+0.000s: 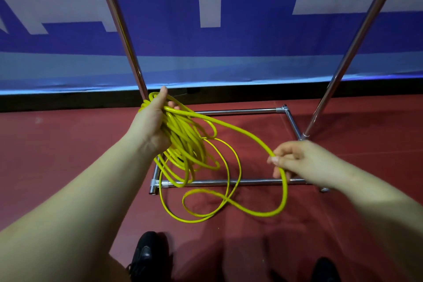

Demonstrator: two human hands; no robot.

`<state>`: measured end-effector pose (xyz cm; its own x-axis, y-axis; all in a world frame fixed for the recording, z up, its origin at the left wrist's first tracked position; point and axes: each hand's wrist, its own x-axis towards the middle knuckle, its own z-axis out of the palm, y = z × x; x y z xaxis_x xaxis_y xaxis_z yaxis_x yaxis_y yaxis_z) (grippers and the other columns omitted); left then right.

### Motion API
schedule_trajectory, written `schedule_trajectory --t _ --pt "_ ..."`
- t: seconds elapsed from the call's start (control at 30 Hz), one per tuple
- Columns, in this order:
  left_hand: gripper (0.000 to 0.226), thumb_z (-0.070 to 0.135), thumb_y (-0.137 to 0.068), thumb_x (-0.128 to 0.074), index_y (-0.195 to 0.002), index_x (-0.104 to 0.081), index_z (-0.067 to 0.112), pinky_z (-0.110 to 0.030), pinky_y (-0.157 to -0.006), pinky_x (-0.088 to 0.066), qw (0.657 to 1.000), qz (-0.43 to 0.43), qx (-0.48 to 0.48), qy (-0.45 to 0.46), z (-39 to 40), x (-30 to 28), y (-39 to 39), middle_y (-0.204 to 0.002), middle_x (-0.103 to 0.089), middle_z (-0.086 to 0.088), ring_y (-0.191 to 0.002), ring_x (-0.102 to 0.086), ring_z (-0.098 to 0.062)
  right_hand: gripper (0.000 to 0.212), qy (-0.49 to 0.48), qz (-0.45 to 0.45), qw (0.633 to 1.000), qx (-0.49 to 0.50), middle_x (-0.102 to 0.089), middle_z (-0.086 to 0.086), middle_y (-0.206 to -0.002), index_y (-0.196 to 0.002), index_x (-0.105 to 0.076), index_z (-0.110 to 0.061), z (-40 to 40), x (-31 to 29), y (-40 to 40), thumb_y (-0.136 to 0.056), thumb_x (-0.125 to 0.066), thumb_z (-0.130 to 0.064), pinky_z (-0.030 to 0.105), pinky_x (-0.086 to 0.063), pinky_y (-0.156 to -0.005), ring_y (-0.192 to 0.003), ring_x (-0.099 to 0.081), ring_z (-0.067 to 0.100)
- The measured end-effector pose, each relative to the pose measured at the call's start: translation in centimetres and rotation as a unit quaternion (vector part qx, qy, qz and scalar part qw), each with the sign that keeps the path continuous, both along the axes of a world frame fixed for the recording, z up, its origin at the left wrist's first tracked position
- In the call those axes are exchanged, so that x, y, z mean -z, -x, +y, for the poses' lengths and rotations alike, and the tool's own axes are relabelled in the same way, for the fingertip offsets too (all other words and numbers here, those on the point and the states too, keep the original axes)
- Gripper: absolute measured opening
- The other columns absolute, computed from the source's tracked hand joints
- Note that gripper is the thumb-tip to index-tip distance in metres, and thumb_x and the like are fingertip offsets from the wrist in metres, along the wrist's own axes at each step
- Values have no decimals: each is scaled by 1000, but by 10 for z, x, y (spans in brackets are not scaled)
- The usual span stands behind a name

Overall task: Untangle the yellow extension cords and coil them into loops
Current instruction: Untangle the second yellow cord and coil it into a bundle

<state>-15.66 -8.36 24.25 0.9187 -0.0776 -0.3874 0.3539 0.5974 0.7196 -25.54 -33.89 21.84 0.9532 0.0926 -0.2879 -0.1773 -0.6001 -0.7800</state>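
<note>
where the yellow cord (183,144) gathers in many loops, we find our left hand (153,121) clamped round the bundle, raised above the floor. from it one strand runs to our right hand (295,160), pinched between thumb and fingers, then drops and curls loosely on the red floor (68,144). the hanging loops cross a chrome rack base (229,182). black shoes (146,254) show below; a blue and white banner (206,30) stands behind.

Yellow extension cord (240,131): smooth, glossy plastic sheath. Rack frame (229,182): polished chrome-look metal tube. Floor (68,144): matt red, fine-textured. Banner (206,41) at twelve o'clock: matt cloth-like sheet.
</note>
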Motion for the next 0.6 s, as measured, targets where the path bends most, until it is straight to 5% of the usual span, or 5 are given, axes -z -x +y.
schedule_trajectory --t 0.1,0.23,0.43,0.6 --pt "31 31 -91 -57 -64 -51 17 -34 -57 -54 997 -36 25 -71 3 4 0 -48 -46 6 -41 -49 -11 13 -96 8 992 77 -69 0 -59 -82 -65 -7 -3 -15 3 -90 -56 -14 12 -41 -43 -42 -53 4" --pt "23 25 -91 -59 -72 -54 13 -30 -53 -51 980 -96 45 -171 -1 11 3 -49 -51 3 -42 -52 -13 15 -219 68 961 152 -72 -2 -66 -79 -61 -11 0 -23 5 -87 -57 -24 14 -48 -47 -42 -57 4" --pt "25 25 -89 -61 -69 -56 10 -35 -58 -50 951 -138 92 -262 -15 14 14 -50 -56 -4 -44 -56 -20 12 -394 118 874 259 -70 -1 -61 -78 -59 -13 10 -32 -1 -88 -56 -20 21 -55 -47 -45 -63 7" --pt "19 24 -89 -63 -80 -52 10 -33 -48 -53 916 -186 118 -335 -32 14 22 -55 -55 -5 -46 -59 -21 20 -527 84 773 342 -64 -4 -48 -71 -57 -15 2 -50 -10 -87 -58 -26 17 -50 -41 -43 -61 1"
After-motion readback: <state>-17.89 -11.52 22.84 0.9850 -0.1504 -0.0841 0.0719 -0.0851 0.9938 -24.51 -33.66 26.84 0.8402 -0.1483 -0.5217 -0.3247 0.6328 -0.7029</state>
